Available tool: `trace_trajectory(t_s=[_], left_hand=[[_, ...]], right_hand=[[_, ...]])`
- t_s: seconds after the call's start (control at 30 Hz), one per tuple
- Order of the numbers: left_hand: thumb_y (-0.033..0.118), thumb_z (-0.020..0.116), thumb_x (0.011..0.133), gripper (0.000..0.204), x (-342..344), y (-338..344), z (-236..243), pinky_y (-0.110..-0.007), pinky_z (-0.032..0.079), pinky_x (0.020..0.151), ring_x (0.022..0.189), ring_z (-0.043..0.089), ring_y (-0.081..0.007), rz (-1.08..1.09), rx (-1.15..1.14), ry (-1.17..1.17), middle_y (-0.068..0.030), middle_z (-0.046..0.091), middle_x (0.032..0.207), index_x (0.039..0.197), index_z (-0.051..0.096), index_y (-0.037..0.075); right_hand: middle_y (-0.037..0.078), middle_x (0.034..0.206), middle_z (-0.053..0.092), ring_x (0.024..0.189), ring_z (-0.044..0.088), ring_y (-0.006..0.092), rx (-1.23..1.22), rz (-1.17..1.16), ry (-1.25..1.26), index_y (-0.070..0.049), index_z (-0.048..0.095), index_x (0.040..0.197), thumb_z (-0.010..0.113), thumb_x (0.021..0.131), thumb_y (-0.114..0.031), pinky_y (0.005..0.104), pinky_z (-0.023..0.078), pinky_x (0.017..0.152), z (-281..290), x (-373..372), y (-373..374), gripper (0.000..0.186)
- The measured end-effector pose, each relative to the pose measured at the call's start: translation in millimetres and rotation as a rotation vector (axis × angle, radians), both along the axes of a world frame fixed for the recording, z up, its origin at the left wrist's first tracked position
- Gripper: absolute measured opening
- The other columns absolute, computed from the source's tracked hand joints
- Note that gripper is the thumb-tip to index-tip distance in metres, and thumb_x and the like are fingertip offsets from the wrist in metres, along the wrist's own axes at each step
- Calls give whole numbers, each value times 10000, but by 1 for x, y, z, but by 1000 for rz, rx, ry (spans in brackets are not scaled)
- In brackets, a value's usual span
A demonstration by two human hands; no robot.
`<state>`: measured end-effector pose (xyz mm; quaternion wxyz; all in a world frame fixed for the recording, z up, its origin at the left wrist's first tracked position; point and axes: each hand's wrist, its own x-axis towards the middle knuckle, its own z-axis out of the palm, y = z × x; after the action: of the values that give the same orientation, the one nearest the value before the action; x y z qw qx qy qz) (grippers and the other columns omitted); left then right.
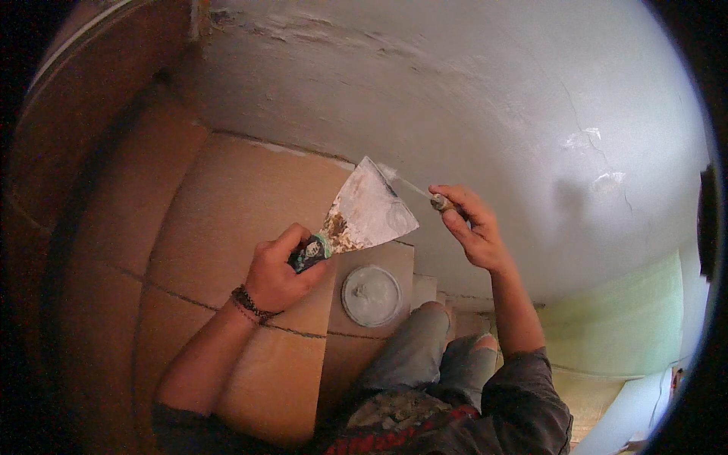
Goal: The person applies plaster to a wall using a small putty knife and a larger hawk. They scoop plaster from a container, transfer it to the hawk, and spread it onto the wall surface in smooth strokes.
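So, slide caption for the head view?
Left grip on a smeared scraper, right grip on a slim-looking tool, beside a wall.

left hand (287, 267): curled in grip | right hand (476, 229): pinching, higher in view

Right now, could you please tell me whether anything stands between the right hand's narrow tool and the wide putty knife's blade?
Nothing visible does: the narrow tool in the right hand ends beside the upper right edge of the wide putty knife, held in the left hand; whether they touch is unclear.
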<state>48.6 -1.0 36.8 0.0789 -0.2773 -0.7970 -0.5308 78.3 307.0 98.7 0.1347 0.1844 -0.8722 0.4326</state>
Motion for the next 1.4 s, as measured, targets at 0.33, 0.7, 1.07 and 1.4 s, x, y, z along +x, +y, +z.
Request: trace_trajectory(t_s=[0.33,0.7,1.07,1.4], left_hand=[[118,721,718,250,4,-2,-1,-345,491,560,625,648,-289,-125,-58,55,-161,596,684,857,531,32],[122,746,691,248,3,-1,-1,-302,490,566,609,638,-214,-206,-106,-13,-114,598,689,839,569,32],[179,756,736,276,8,3,-1,-322,494,608,671,619,-204,-68,-33,-63,-130,613,730,886,577,30],[200,676,829,285,3,5,-7,-324,504,633,732,667,-239,62,121,-102,-156,653,794,970,551,-14]], right_hand=[[69,951,569,893,541,229,497,-5,122,-131,679,1084,693,727,-46,343,425,805,43,0,26,368],[50,911,543,911,526,240,687,-46,156,-141,698,1030,724,658,-43,382,381,850,64,14,43,385],[70,814,596,744,556,194,387,-323,6,-36,653,1049,621,848,-114,328,432,682,42,45,62,218],[50,825,620,591,526,81,-308,-248,-419,6,572,1143,603,905,-225,224,410,485,52,65,35,334]])
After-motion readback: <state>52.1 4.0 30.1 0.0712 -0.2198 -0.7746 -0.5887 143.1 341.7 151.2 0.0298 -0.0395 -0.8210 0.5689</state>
